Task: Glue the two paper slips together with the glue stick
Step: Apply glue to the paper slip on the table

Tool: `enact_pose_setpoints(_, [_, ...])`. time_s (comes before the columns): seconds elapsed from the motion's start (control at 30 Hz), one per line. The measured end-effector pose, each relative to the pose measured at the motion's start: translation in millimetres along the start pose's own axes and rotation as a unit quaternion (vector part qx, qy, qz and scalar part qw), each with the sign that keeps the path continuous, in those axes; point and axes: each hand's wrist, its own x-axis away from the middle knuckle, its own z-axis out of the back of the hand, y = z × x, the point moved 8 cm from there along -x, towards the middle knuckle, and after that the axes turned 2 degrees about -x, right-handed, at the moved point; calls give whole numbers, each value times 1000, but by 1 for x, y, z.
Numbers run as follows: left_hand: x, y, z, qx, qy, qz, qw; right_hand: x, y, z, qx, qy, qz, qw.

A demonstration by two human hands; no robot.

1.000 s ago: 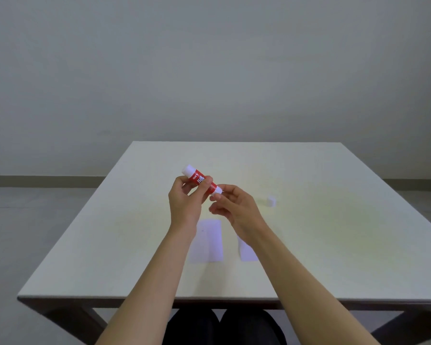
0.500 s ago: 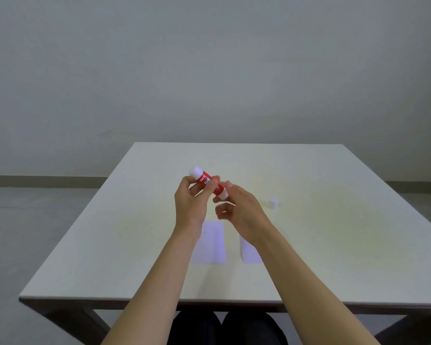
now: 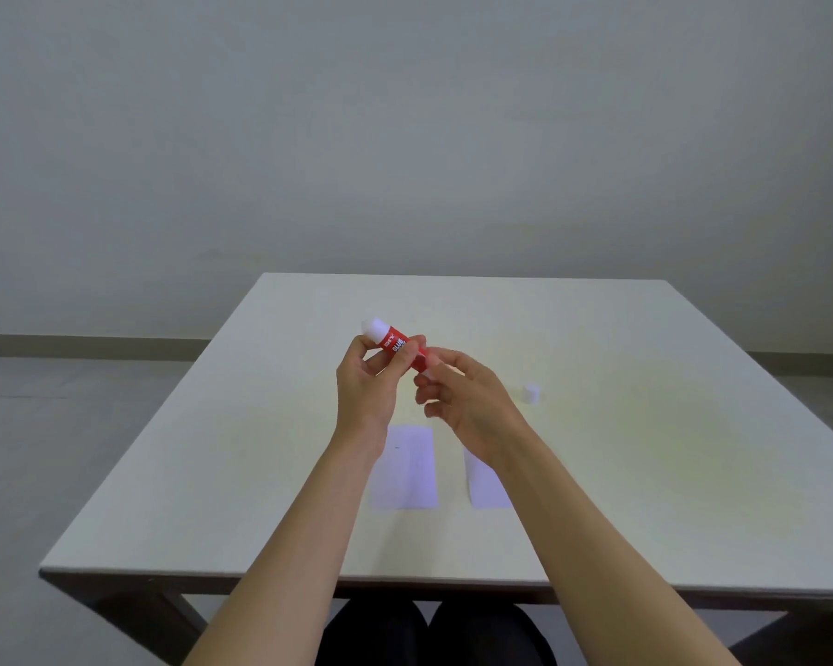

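Observation:
A red glue stick (image 3: 394, 343) with a white exposed end is held tilted above the table, its white tip pointing up and left. My left hand (image 3: 369, 382) grips its red body. My right hand (image 3: 467, 401) pinches its lower end with thumb and fingertips. Two white paper slips lie flat on the table below my hands: the left slip (image 3: 407, 468) is fully in view, the right slip (image 3: 484, 483) is partly hidden by my right forearm. They lie side by side, apart.
A small white cap (image 3: 531, 393) stands on the pale table (image 3: 645, 449) to the right of my right hand. The table's front edge runs just below the slips. My dark-clothed knees show under it. A plain wall stands behind.
Both hands with the glue stick have shifted slightly; my right fingers have closed further around the stick's lower end. The slips and cap have not moved.

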Motion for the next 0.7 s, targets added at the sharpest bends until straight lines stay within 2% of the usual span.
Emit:
enact_pose_setpoints(0.1, [-1,0,0,8,-11,0,1000,1,2,0,-1,6,-11,1000])
enact_pose_setpoints(0.2, [1,-1,-6,-18,-34,-8,999,3,18,7,-10,85,-105,991])
enact_pose_setpoints(0.27, [2,-2,-10,-26,-45,-10,999,4,24,11,-5,124,-121,985])
enact_pose_setpoints(0.37, [3,-4,-8,-21,-34,-9,999,3,19,10,10,98,-91,991])
enact_pose_setpoints(0.47, [1,-2,-2,-3,-14,-11,1000,2,5,4,-29,41,-19,999])
enact_pose_setpoints(0.53, [0,1,-1,-7,-8,-17,1000,2,2,3,-43,37,-2,998])
enact_pose_setpoints(0.63, [1,1,-3,-21,-11,-15,1000,1,12,4,-62,70,-66,993])
enact_pose_setpoints(0.7, [2,1,-5,-25,-20,-17,999,3,16,7,-35,100,-112,988])
